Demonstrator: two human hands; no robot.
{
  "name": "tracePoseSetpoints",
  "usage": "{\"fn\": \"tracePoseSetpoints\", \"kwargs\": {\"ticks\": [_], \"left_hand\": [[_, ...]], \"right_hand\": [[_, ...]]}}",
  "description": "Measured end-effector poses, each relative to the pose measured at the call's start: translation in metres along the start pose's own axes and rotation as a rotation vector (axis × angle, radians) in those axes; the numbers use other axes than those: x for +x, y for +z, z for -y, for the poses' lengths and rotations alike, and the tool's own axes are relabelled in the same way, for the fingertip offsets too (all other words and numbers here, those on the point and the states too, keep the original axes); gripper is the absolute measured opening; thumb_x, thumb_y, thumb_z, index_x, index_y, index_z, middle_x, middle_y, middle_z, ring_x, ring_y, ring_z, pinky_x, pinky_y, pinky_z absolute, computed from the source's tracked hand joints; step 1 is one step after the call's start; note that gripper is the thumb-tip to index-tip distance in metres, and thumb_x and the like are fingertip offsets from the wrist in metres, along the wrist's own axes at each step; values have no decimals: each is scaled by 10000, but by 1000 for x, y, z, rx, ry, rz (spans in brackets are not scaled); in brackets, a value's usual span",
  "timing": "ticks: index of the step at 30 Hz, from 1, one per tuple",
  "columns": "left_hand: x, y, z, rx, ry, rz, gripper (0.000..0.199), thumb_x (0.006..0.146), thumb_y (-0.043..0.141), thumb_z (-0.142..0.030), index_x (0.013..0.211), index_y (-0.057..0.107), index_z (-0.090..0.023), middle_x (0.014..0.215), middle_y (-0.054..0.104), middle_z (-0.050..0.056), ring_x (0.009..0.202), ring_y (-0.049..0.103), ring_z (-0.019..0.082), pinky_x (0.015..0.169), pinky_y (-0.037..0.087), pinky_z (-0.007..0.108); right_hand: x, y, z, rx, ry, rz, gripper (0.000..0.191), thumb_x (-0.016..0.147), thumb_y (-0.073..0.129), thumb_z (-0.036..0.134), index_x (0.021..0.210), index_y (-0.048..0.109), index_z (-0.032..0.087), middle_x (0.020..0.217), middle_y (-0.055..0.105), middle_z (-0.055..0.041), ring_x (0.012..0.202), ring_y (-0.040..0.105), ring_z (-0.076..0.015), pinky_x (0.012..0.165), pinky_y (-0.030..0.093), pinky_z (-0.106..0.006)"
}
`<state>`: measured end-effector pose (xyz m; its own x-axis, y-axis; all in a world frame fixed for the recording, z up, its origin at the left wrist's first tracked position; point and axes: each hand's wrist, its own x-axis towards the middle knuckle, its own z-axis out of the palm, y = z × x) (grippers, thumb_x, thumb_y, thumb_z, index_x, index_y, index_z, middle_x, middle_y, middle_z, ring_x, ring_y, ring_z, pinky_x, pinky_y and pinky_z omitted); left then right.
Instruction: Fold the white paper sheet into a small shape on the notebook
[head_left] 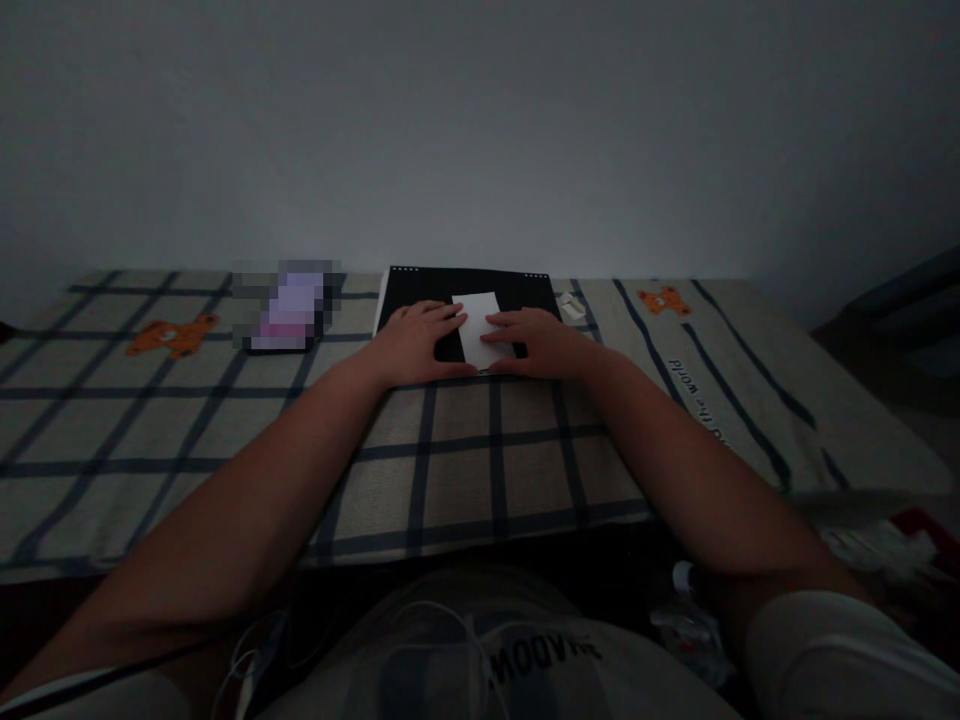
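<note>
A small white sheet of paper (475, 318) lies on a black board or pad (517, 284) with small holes along its far edge. From the left, my left hand (421, 345) rests on the black surface, its fingertips touching the paper's left edge and its thumb at the near edge. Opposite it, my right hand (541, 342) lies with fingers stretched out over the paper's right side. Its thumb also reaches the near edge, close to the left thumb. The fingers of both hands are apart, and neither is wrapped round anything.
A checked tablecloth (457, 450) with orange bear figures covers the table. To the left lies a blurred-out phone-like device (289, 308). A small pale object (572, 307) sits beside the pad's right edge. Behind the table rises a plain wall (480, 130). Below right is a clear plastic bottle (686, 620).
</note>
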<state>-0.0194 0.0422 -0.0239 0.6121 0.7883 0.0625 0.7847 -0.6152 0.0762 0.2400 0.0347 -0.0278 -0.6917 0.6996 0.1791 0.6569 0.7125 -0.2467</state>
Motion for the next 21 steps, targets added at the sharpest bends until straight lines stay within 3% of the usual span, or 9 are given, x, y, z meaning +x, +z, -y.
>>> {"fn": "tracePoseSetpoints", "kwargs": {"ticks": [6, 12, 17, 21], "left_hand": [[0, -1, 5, -74, 147, -126, 807, 847, 680, -664, 1502, 587, -203, 1574, 547, 123, 1461, 463, 356, 1212, 336, 508], [-2, -7, 4, -173, 233, -195, 546, 869, 663, -504, 1325, 734, -212, 1298, 738, 115, 1273, 623, 306, 1104, 461, 471], [-1, -6, 6, -194, 275, -231, 416, 902, 589, -401, 1212, 783, -204, 1143, 785, 111, 1143, 681, 281, 1022, 528, 448], [1, -3, 12, -186, 318, -256, 400, 913, 555, -372, 1172, 790, -178, 1085, 792, 122, 1083, 701, 278, 983, 551, 444]], "right_hand": [[-2, -7, 4, -6, 0, 33, 491, 910, 735, 437, 1357, 725, 234, 1500, 625, -111, 1370, 588, -339, 1173, 413, -499], [-2, -9, 4, -23, 6, 16, 487, 899, 718, 443, 1339, 739, 236, 1434, 678, -103, 1306, 627, -333, 1125, 437, -482], [-2, -7, 3, -18, -18, -26, 408, 950, 658, 450, 1262, 778, 218, 1323, 746, -91, 1230, 677, -282, 1072, 460, -408], [0, -6, 1, -6, -33, -43, 332, 977, 631, 364, 1220, 791, 203, 1242, 780, -95, 1170, 698, -264, 1019, 468, -394]]}}
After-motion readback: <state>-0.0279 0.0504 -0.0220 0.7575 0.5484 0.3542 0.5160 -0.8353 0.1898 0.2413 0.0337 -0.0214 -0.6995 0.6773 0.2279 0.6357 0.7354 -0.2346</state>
